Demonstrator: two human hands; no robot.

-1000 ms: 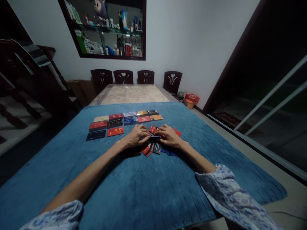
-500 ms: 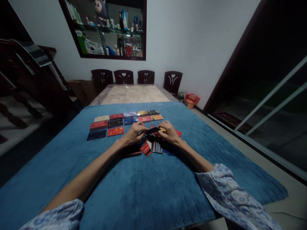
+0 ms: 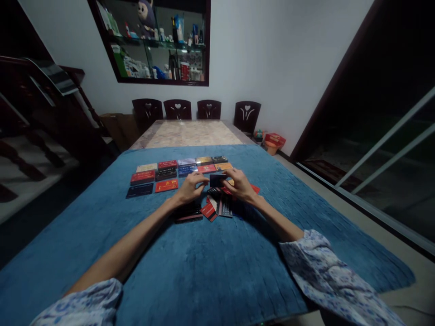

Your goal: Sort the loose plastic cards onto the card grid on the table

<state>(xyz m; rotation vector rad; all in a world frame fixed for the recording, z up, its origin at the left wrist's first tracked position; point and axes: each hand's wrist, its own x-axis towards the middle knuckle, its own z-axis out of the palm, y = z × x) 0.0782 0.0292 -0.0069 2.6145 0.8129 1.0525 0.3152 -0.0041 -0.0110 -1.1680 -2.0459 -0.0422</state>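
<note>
A dark blue card point(image 3: 216, 180) is held up over a loose pile, its face turned toward me. My right hand point(image 3: 240, 186) pinches it at the right end. At its left edge, the thumb and fingertips of my left hand point(image 3: 190, 188) close on it. Below the hands, loose cards overlap, among them a red card with a black stripe point(image 3: 208, 212) and a grey card point(image 3: 224, 206). Some of that pile is hidden under my right hand. Dark cards point(image 3: 189, 214) lie below my left wrist. Beyond, several card stacks stand in rows, including a red stack point(image 3: 142, 177) and a black stack point(image 3: 166, 174).
A blue cloth point(image 3: 204, 271) covers the near part of the table; its bare far end point(image 3: 190, 133) shows a stone-like top. Dark chairs point(image 3: 178, 109) line the wall under a glass-shelved cabinet point(image 3: 163, 82). An orange bin point(image 3: 271, 147) stands on the floor at the right.
The dark card has turned from a slanted tilt to nearly level, with more of its face showing. Both hands stay about where they were. The whole view has shifted slightly.
</note>
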